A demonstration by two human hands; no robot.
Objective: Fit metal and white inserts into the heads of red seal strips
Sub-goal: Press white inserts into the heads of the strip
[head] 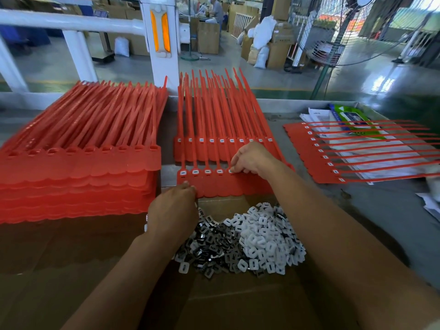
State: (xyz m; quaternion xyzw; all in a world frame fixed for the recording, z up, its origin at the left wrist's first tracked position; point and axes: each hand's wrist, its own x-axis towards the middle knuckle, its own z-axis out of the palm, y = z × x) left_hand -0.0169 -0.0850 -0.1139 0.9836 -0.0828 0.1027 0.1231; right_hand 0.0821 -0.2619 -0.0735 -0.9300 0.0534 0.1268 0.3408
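A red sheet of joined seal strips point(221, 184) lies in front of me, several of its left heads filled with white inserts. My right hand point(250, 159) pinches a small insert at the fifth head from the left. My left hand point(173, 210) holds the sheet's near edge with curled fingers. A heap of dark metal inserts point(209, 248) and white inserts point(266, 236) lies on cardboard point(238, 306) just below the sheet. A second sheet point(223, 144) with filled heads lies behind the first.
A tall stack of red strip sheets with empty heads point(78, 163) stands at the left. Another filled sheet point(357, 151) lies at the right over papers and a green packet point(352, 117). Beyond the table's far edge stand a white post point(159, 44) and a fan point(357, 27).
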